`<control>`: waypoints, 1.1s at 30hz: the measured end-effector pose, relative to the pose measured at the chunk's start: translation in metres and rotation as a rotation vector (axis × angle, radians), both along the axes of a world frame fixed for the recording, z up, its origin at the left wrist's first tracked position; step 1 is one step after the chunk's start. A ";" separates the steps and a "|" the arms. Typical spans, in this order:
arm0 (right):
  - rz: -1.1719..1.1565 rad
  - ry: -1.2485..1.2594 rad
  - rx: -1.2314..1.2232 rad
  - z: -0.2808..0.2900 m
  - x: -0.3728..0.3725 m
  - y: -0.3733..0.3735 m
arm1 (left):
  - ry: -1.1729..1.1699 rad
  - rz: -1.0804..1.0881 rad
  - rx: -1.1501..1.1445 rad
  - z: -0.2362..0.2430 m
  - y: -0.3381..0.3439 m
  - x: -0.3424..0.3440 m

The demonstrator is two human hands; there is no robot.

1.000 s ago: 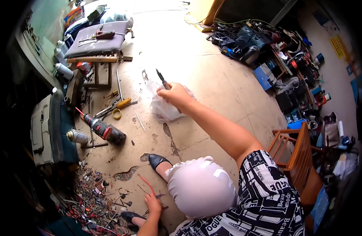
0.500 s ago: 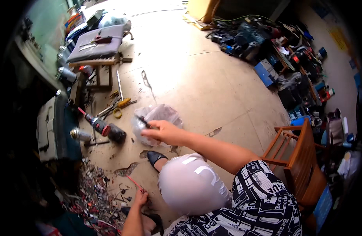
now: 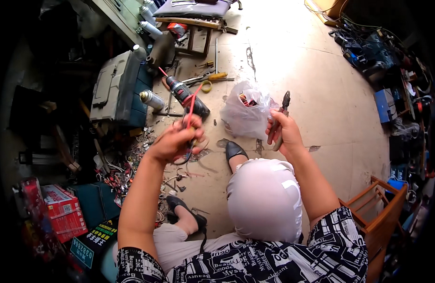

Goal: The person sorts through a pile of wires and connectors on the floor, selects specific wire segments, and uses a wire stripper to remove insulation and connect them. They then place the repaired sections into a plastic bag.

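My left hand (image 3: 176, 141) is closed around a red wire (image 3: 193, 104) that sticks up from my fingers; thinner dark and pale wire ends loop below it, blurred by motion. My right hand (image 3: 288, 131) grips a pair of pliers (image 3: 286, 100) by the dark reddish handles, jaws pointing up and away. The jaws look shut and touch no wire. Just left of the pliers, a clear plastic bag (image 3: 238, 120) stands on the floor with reddish and copper-coloured bits inside. Beyond my left hand lies a cordless drill (image 3: 183, 92).
A spray can (image 3: 152, 100), a yellow tape roll (image 3: 206, 86) and hand tools lie near the drill. At left are a grey toolbox (image 3: 114, 87) and wire scraps (image 3: 127, 178). A wooden chair (image 3: 385, 207) stands at right. A padded stool (image 3: 194, 10) is far ahead.
The view has swung left. My left hand has risen from low by my foot with the red wire. My right hand has moved from over the bag to its right side, pliers upright.
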State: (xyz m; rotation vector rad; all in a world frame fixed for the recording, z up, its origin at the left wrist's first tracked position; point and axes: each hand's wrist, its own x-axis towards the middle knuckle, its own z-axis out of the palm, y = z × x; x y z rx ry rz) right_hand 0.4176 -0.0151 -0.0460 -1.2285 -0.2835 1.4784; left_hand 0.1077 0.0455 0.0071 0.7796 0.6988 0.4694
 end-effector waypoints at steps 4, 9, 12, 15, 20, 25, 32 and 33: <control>0.110 -0.019 -0.021 0.006 -0.026 0.010 | -0.503 -0.089 0.037 0.051 0.029 0.090; 0.717 -0.024 -0.026 0.002 -0.053 0.012 | -0.895 -0.268 -0.321 0.044 0.046 0.186; 0.619 0.103 -0.209 -0.008 -0.050 0.007 | -0.921 -0.048 -0.479 -0.004 0.049 0.201; 0.366 0.284 -0.260 -0.039 -0.034 0.002 | -1.037 0.221 -0.614 -0.065 0.042 0.195; -0.197 0.443 -0.249 -0.077 0.000 -0.013 | -0.688 0.485 -0.385 -0.123 0.027 0.180; -0.412 0.448 -0.108 -0.074 0.047 -0.011 | -0.149 0.629 -0.064 -0.138 0.022 0.167; -0.216 0.621 0.209 0.017 0.060 -0.015 | 0.385 0.865 0.667 -0.145 0.027 0.159; -0.129 0.603 0.204 0.025 0.061 -0.018 | 0.379 0.864 0.663 -0.140 0.024 0.163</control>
